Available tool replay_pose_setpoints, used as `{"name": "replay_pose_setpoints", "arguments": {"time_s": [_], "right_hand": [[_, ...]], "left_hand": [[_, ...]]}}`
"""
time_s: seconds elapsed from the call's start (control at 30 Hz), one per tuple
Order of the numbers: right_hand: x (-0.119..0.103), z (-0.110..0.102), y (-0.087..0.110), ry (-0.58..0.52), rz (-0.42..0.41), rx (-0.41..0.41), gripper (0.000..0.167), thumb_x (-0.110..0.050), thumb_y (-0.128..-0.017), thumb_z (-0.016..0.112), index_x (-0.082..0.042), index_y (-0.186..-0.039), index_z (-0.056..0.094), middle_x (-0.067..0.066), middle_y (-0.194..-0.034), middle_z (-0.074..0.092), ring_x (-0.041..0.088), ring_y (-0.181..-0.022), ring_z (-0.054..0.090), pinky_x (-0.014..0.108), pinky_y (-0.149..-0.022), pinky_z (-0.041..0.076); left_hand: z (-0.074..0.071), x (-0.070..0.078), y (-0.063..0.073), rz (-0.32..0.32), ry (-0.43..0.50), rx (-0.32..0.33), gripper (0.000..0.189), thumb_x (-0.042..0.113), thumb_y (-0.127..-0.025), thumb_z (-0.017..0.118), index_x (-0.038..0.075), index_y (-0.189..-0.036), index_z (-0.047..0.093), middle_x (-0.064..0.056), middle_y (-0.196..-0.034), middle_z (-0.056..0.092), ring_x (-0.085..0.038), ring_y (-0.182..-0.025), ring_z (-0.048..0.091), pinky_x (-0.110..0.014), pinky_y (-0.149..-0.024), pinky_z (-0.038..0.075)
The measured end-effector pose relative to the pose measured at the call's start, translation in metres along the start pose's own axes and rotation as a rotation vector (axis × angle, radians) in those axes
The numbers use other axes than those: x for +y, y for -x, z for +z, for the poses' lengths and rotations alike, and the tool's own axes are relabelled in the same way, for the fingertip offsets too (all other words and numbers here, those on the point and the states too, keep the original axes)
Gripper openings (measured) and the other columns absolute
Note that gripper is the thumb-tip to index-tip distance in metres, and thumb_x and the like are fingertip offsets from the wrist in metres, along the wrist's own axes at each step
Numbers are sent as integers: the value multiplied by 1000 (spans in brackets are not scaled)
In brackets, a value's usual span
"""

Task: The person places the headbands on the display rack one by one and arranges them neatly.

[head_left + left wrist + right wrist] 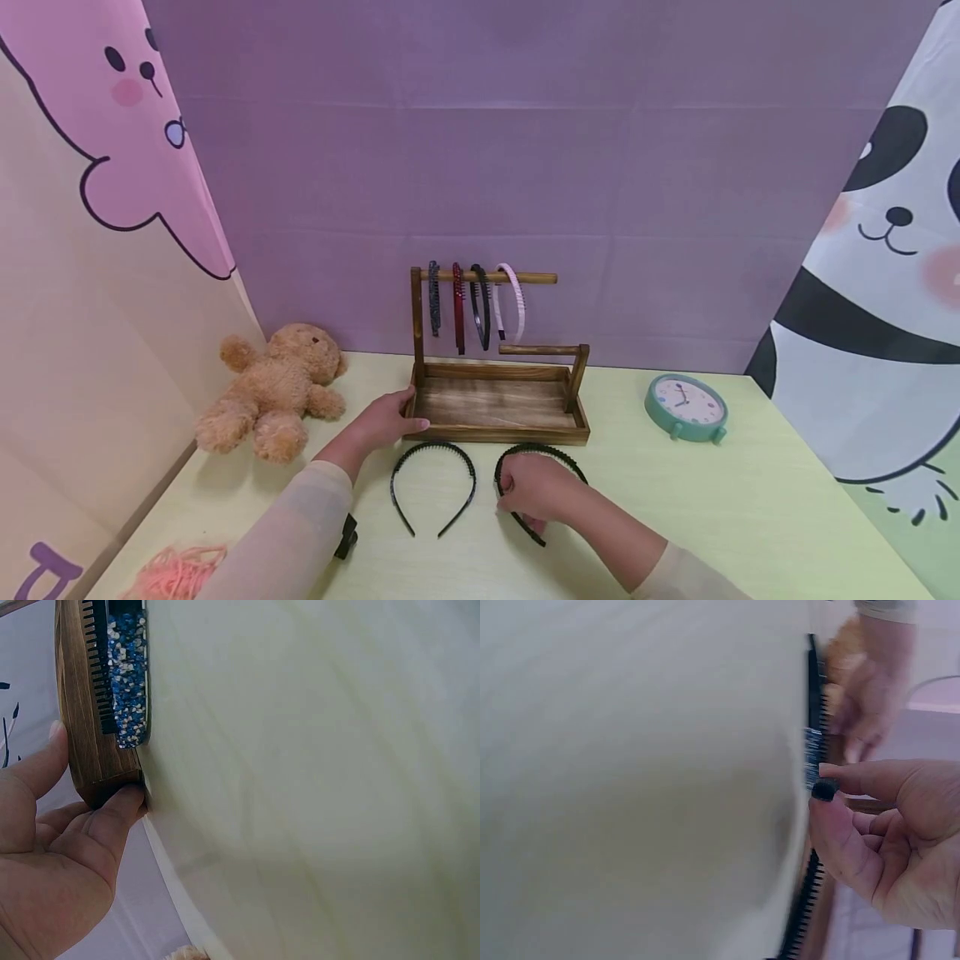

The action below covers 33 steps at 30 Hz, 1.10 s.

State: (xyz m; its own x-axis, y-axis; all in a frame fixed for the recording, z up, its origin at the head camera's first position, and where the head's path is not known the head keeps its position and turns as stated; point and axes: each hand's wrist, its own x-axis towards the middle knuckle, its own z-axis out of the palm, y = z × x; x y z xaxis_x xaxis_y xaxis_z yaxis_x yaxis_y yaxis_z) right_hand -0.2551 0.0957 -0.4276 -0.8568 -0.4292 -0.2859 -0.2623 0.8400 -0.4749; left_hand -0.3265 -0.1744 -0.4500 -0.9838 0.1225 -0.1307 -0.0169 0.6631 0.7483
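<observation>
A wooden headband rack (487, 434) with a tray base stands at the back of the table. My left hand (384, 421) grips the tray's left front corner; the left wrist view shows the thumb and fingers around the wood (84, 761). My right hand (546, 487) pinches a black toothed headband (553, 452) in front of the rack, by one side; its dark tip (824, 789) shows at the fingertips in the right wrist view. Left of it, a second headband (433, 444) lies on the table, with blue glitter (129, 682) along its outside.
Several headbands, including a red one (458, 308) and a pale pink one (517, 296), hang from the rack's upper bar. A teddy bear (273, 387) is at left, a green clock (686, 408) at right. Pink yarn (176, 573) and a black object (347, 537) lie near my left sleeve.
</observation>
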Motion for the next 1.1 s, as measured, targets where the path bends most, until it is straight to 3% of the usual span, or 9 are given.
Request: {"name": "replay_pose_setpoints", "arguments": {"time_s": [0.2,0.43,0.7,1.1], "right_hand": [[-2,-29,16,-51,-26,-4,16,-19,-91,69,-9,-101,60,2,-73,62,18,-54,64,32,-53,54],[-10,-59,36,-117,-42,39,15,-15,-90,70,-9,-99,60,3,-77,62,21,-58,63,32,-48,56],[-4,-82,50,-160,-92,89,12,-10,-92,67,-8,-99,57,5,-83,58,19,-68,61,33,-57,58],[23,-107,68,-260,-108,234,15,-11,-95,63,-4,-104,52,8,-91,59,20,-81,61,34,-69,60]], "left_hand": [[0,-1,-1,-13,-14,-1,77,27,-94,67,9,-156,25,-19,-158,30,-39,-146,26,-56,-116,28],[0,-1,-1,-22,-1,2,77,28,-94,68,11,-157,26,-18,-159,30,-39,-147,25,-55,-117,28],[0,-2,0,-17,2,3,77,26,-95,67,10,-157,25,-19,-159,29,-39,-146,25,-56,-117,27],[1,-2,0,-8,-4,4,76,26,-95,66,9,-156,25,-20,-158,30,-40,-146,26,-56,-116,29]]}}
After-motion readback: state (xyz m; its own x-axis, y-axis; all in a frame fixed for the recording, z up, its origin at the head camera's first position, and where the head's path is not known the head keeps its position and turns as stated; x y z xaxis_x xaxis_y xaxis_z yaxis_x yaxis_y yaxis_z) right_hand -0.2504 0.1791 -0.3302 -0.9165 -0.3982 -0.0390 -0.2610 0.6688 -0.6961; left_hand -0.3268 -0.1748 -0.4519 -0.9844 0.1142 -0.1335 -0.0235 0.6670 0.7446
